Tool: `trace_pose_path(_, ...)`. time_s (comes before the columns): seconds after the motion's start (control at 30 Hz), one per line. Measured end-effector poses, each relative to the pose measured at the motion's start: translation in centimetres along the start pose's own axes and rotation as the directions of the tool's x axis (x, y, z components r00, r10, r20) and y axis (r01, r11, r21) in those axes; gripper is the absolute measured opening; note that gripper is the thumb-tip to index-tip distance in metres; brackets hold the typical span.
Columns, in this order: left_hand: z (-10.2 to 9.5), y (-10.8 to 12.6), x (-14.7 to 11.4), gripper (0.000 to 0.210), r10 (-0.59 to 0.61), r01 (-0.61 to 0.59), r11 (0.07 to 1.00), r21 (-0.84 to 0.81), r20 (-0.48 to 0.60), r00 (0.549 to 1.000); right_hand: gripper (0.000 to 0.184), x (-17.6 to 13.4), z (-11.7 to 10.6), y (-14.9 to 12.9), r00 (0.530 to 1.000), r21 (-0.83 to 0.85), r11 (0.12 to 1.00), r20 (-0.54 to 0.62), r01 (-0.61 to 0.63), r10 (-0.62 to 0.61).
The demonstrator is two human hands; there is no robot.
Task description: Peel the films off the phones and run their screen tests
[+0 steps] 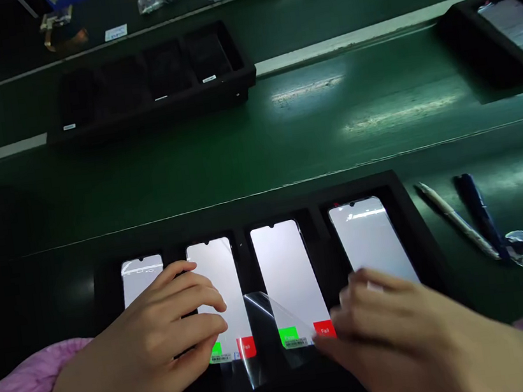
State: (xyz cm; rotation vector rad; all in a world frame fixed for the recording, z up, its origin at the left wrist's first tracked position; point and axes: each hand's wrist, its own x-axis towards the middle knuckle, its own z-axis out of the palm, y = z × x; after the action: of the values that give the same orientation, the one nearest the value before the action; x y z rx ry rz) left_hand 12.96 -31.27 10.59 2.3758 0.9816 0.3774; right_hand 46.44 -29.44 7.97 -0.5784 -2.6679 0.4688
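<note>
Two hands (164, 337) (394, 326) rest over tray (420, 226) phones (288, 269), belt beyond bare

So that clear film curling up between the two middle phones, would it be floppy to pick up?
Probably floppy: the clear film already curls and lifts off the tray. It looks thin and see-through, so likely very light. Its glossy sheen suggests it could be slippery.

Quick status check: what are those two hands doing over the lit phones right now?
Left hand resting on second phone in black tray. Right hand at third phone, by a peeling clear film. Pens lie clear, right.
</note>
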Motion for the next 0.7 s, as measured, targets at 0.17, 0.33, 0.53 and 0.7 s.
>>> trace_pose_path(0.17,-0.5,0.4,0.4,0.023,0.034,-0.034,0.999,0.014,-0.007,0.999,0.039,4.5,1.4,5.6,0.998,-0.324,0.944,-0.021,-0.066,0.062)
trace_pose_path(0.33,-0.5,0.3,0.3,0.025,0.050,-0.048,0.998,0.036,-0.044,0.998,0.028,4.6,0.8,5.9,0.997,-0.427,0.903,-0.081,-0.054,0.021)
trace_pose_path(0.53,-0.1,-1.2,-0.3,0.030,0.034,-0.033,0.999,0.036,-0.040,0.999,0.036,0.0,-0.4,-0.1,0.986,-0.024,0.988,0.067,0.152,-0.151)
trace_pose_path(0.7,0.6,-2.6,0.3,0.034,0.052,-0.052,0.999,0.012,-0.059,0.997,0.033,-1.5,1.6,-0.7,0.968,-0.045,0.967,0.028,0.250,-0.249)
